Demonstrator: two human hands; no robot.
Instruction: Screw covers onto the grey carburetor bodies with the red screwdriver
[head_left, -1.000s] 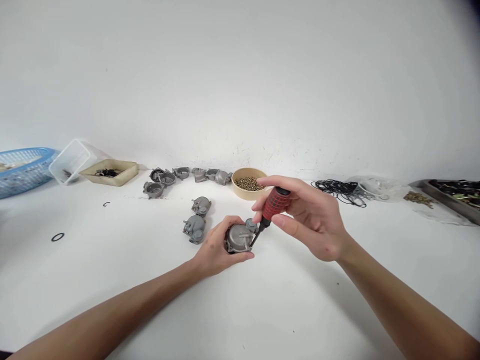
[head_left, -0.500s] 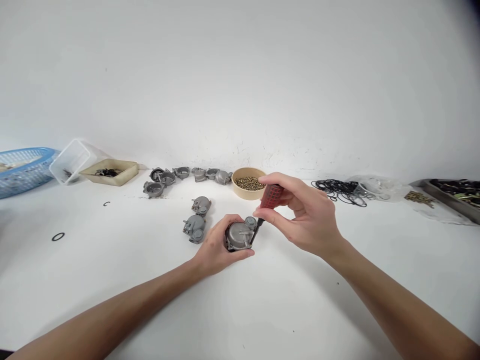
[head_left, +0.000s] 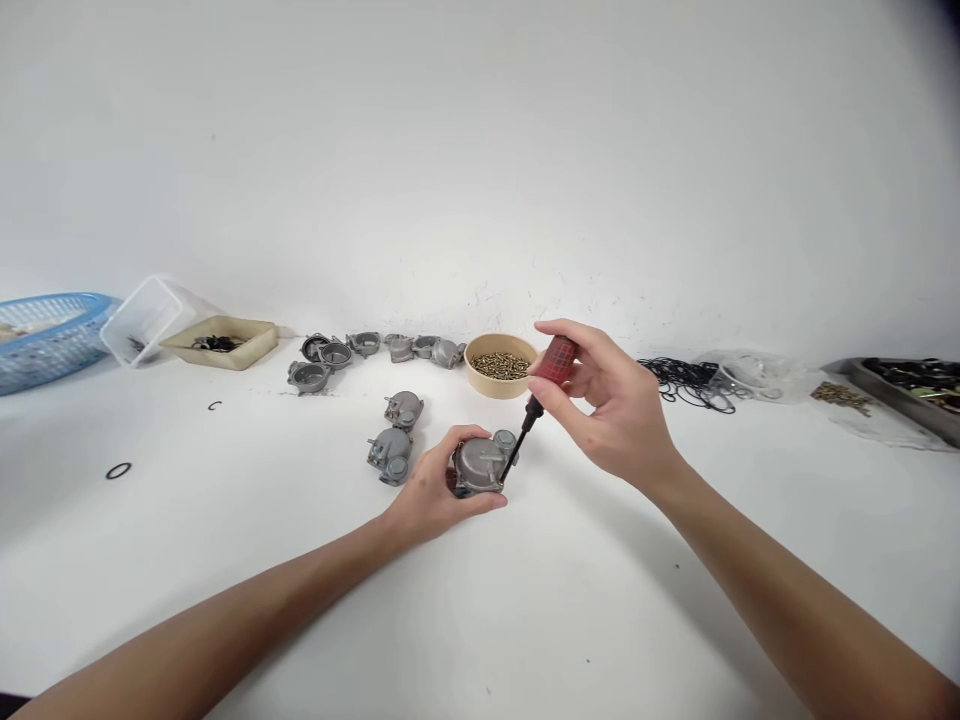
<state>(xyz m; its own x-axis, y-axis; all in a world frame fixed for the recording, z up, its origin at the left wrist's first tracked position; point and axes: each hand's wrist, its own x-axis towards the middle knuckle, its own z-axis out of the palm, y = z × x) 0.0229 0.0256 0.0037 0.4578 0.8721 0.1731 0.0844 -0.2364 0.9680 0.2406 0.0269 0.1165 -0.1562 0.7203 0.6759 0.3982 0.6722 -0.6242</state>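
Note:
My left hand [head_left: 435,490] is wrapped round a grey metal carburetor float bowl [head_left: 480,465], steadying it on the white table. Between the thumb and fingers of my right hand [head_left: 611,400] is a screwdriver [head_left: 556,362] with a red and black handle. Its dark shaft slants down to the left, and the tip touches the near right corner of the float bowl, where a small brass-coloured screw seems to sit. Left of my left hand lie two similar grey parts [head_left: 389,452], one behind the other.
Along the wall stand several grey bowls [head_left: 308,376] and a round tub [head_left: 500,387] of brass screws. Further left are a beige tray [head_left: 259,347], a clear box [head_left: 142,318] and a blue basket [head_left: 56,350]. Black rings [head_left: 686,383] and a metal tray [head_left: 892,395] lie right.
My right hand has tilted the screwdriver handle up and to the right, so more of the shaft shows. The tip stays at the part's corner, and my left hand keeps its hold.

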